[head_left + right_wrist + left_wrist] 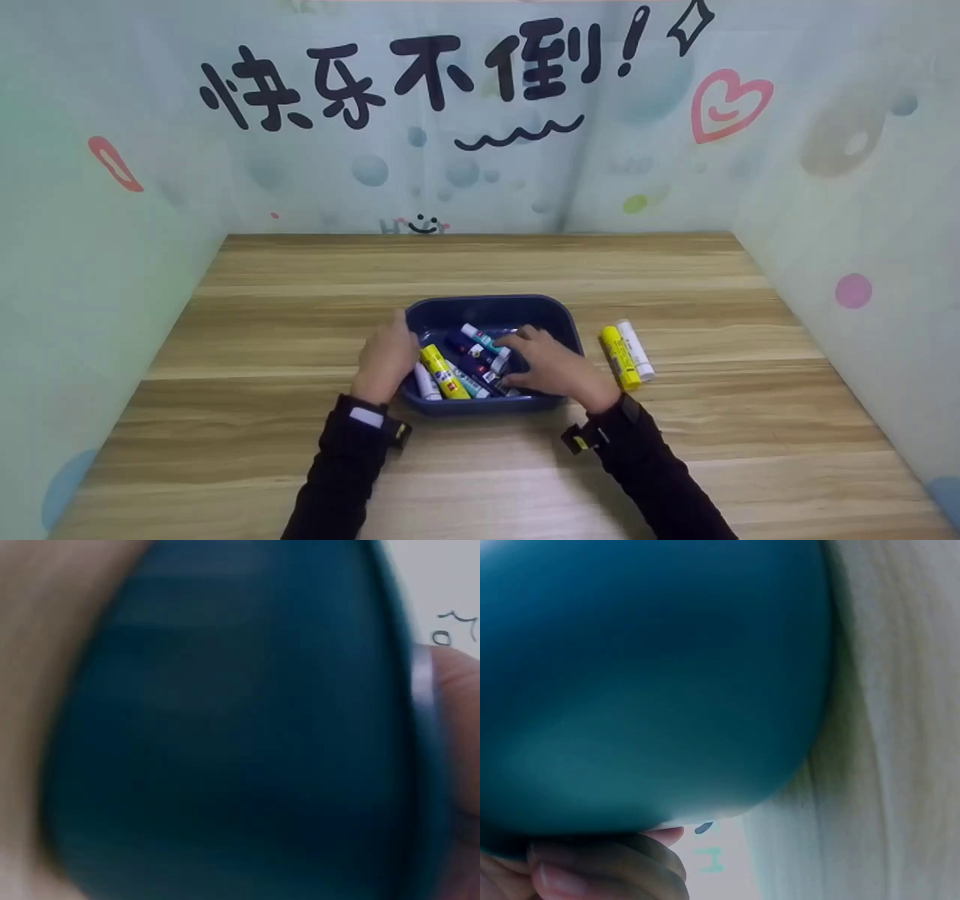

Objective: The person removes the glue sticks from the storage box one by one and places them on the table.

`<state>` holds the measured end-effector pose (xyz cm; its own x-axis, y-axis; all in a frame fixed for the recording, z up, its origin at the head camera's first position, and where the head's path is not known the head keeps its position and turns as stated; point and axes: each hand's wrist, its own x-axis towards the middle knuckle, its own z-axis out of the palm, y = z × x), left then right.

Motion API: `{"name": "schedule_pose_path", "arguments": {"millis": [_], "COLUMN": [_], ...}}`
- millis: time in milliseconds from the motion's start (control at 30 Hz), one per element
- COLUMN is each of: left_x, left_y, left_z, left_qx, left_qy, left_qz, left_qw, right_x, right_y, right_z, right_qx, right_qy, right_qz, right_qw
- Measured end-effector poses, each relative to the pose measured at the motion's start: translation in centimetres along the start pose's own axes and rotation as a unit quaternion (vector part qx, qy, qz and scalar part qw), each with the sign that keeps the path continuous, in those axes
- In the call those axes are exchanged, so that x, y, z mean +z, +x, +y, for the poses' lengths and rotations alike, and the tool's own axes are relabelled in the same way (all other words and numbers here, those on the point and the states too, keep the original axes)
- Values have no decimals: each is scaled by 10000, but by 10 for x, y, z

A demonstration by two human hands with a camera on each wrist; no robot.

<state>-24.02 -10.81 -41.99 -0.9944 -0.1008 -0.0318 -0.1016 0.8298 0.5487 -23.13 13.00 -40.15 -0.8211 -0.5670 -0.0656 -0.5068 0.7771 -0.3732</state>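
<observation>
A dark blue basin (pixel 480 406) on the wooden table holds several glue sticks, among them a yellow glue stick (pixel 444 371) and some dark blue ones. My left hand (pixel 386 356) grips the basin's left rim; in the left wrist view its curled fingers (pixel 607 870) show at the rim beside the basin's outer wall (pixel 652 705). Reaching over the right rim, my right hand (pixel 551 364) has its fingers spread above the glue sticks, thumb and fingertips apart. The basin's wall (pixel 240 720) hides most of that hand in the blurred right wrist view.
To the right of the basin, a yellow glue stick (pixel 619 358) and a white glue stick (pixel 636 350) lie side by side on the table (pixel 750 420). Printed cloth walls (pixel 480 187) stand at the back and both sides.
</observation>
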Motion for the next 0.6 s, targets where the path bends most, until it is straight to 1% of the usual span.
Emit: {"name": "schedule_pose_path", "arguments": {"millis": [133,233,467,600], "left_x": [-1,0,-1,-1], "left_y": [0,0,0,0], "left_z": [0,0,0,0], "left_qx": [-8,-32,-73,-70], "left_qy": [-9,-17,124,99], "left_qz": [0,-3,-16,-43], "left_qw": [10000,10000,9999,9999], "right_x": [11,15,14,14], "right_y": [7,9,10,9], "right_z": [1,3,4,4], "right_qx": [-77,-91,98,267], "right_qy": [240,442,902,1024], "right_qz": [-51,-1,-162,-214], "right_qw": [9997,9990,9957,9942]}}
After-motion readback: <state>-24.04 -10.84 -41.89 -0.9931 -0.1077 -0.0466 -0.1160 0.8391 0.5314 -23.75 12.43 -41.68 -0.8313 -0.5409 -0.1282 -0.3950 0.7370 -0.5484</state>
